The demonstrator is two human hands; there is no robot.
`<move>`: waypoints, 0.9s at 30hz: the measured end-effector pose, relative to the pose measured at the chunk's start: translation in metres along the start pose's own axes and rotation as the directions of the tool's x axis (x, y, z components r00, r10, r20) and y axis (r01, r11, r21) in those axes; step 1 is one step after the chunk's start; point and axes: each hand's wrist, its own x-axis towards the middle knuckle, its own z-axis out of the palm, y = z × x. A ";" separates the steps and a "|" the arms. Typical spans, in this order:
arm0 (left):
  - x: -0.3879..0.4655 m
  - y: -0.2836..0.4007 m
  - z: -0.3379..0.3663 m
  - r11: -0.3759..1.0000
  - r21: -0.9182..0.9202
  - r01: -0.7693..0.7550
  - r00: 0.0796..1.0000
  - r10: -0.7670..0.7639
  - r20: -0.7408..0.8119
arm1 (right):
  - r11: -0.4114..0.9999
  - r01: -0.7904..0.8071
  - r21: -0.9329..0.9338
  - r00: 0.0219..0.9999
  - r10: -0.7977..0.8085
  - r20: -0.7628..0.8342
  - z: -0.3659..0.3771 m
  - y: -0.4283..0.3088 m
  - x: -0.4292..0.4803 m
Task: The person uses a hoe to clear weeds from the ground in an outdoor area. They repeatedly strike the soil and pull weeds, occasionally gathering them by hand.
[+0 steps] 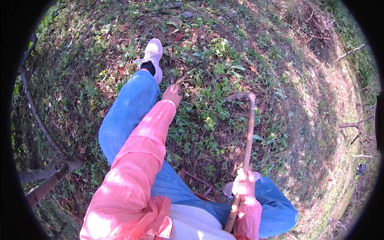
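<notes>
In my right hand (245, 184) is the wooden handle of a sickle (249, 132), gripped low down. Its curved, brownish blade (240, 95) bends leftward above the weeds. My left hand (172, 95) reaches down beside my left shoe (153, 52), with its fingers closed around a few dry grass stems (181, 80). The fingertips are partly hidden by the hand. Low green weeds (210, 120) mixed with dry litter cover the ground between my hands.
Beneath me shows a reddish metal stool frame (202, 183). A forked tree trunk (64, 166) stands at left. Small stones (187, 14) lie far ahead. A brush pile (318, 22) is at upper right, with bare branches (355, 124) along the right side.
</notes>
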 end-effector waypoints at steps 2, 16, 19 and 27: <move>0.001 -0.003 0.010 0.996 0.039 -0.083 0.995 0.085 -0.058 | 0.973 0.069 -0.219 0.997 -0.075 -0.017 -0.009 0.002 0.003; 0.002 0.056 0.025 0.955 -0.296 0.012 0.963 0.068 0.259 | 0.628 0.198 -0.752 0.964 -0.263 0.034 -0.002 0.029 0.009; -0.034 0.094 0.001 0.918 -0.355 0.178 0.941 -0.053 0.334 | 0.587 0.229 -0.777 0.964 -0.245 0.099 -0.005 0.036 0.013; -0.076 0.225 -0.024 0.880 -0.455 -0.134 0.830 0.351 0.433 | 0.757 0.251 -0.603 0.963 -0.259 0.075 -0.004 0.028 0.010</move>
